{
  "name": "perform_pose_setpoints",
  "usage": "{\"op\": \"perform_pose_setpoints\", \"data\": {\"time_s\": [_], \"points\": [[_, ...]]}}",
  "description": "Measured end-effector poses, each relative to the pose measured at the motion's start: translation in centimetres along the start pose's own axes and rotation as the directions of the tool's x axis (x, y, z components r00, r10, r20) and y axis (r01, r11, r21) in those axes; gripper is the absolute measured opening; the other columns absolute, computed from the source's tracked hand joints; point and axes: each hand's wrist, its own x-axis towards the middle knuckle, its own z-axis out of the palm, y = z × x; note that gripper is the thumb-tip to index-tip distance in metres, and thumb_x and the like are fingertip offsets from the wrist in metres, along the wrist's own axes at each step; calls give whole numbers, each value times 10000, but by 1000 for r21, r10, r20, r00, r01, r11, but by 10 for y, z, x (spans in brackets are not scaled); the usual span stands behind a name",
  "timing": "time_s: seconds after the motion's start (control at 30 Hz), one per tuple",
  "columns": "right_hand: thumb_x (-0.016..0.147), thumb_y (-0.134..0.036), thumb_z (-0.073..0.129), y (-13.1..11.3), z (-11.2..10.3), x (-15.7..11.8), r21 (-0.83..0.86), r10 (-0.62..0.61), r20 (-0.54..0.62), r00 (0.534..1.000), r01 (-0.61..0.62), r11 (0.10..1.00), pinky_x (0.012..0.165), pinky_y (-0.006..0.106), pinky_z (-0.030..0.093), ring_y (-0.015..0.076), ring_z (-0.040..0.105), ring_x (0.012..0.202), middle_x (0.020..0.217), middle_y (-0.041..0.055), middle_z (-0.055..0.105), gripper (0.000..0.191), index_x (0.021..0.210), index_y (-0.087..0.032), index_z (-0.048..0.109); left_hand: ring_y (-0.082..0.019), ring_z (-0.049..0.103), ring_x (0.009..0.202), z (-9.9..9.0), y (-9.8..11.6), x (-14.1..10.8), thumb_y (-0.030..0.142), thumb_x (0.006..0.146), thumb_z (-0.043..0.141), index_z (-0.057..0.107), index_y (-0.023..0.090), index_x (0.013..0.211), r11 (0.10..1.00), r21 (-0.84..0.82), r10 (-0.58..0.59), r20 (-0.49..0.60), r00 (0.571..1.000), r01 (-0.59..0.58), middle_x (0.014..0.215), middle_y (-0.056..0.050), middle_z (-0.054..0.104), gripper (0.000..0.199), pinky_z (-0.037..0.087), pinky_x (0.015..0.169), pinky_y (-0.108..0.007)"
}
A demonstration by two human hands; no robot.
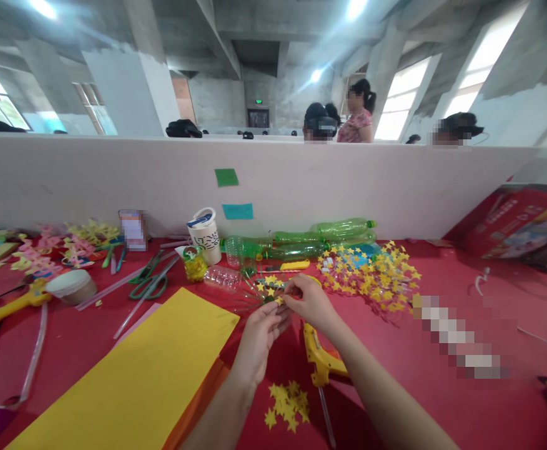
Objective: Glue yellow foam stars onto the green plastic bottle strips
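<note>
My left hand [260, 334] is closed around the base of a cut plastic bottle piece [254, 301], whose clear strips fan out to the left. Several small yellow stars sit on its strip ends near my fingers. With a pinch, my right hand [311, 303] grips a small yellow star [279, 300] against that piece, and the fingertips of both hands nearly meet. A yellow hot glue gun [319, 359] lies beneath my right forearm, its clear glue stick pointing toward me. Between my forearms on the red table is a pile of loose yellow stars [288, 405].
Yellow sheets [137, 387] lie at left, with green-handled scissors [149, 286] behind them. Green plastic bottles [301, 244], a white cup [207, 240] and a yellow cutter knife [294, 266] lie toward the white partition [114, 181]. A cluster of star-tipped strips [390, 275] stands right.
</note>
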Motion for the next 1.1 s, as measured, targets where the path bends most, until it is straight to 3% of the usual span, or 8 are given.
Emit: {"op": "perform_pose_setpoints", "data": {"time_s": [0.23,0.37,0.53,0.9,1.1], "points": [[756,-111,531,-5,-7,-6,10,-114,2,993,114,993,740,297,383,176,526,784,788,12,620,145,828,-215,602,-219,615,996,1,1,0,33,700,528,642,111,915,1000,7,-2,18,1000,2,1009,-130,678,255,427,961,-383],[777,-197,574,-1,3,-6,-29,-78,-32,996,77,997,750,314,373,189,522,790,785,22,611,45,807,-208,605,-219,609,1006,1,1,0,23,702,518,638,102,944,1000,8,-2,40,999,2,1015,-134,674,281,426,966,-380],[736,-175,614,2,12,-5,-35,-64,-46,997,62,997,758,315,371,191,518,803,799,22,598,88,816,-210,598,-217,619,984,1,1,0,24,706,511,638,101,936,1000,10,9,24,1000,-10,990,-131,682,273,441,951,-376],[743,-193,595,3,13,-4,-29,-19,-94,995,17,999,743,322,386,200,512,806,837,37,587,142,883,-206,576,-226,624,981,3,0,0,12,688,521,622,105,917,1000,-6,-11,-46,999,11,956,-132,689,267,439,954,-403],[778,-213,561,0,6,-4,13,-11,-133,991,13,1000,759,318,404,194,524,821,876,45,586,116,894,-203,564,-228,607,1019,-2,0,3,6,706,513,598,102,959,999,-33,22,2,1000,-22,1016,-137,674,283,438,962,-388]]}}
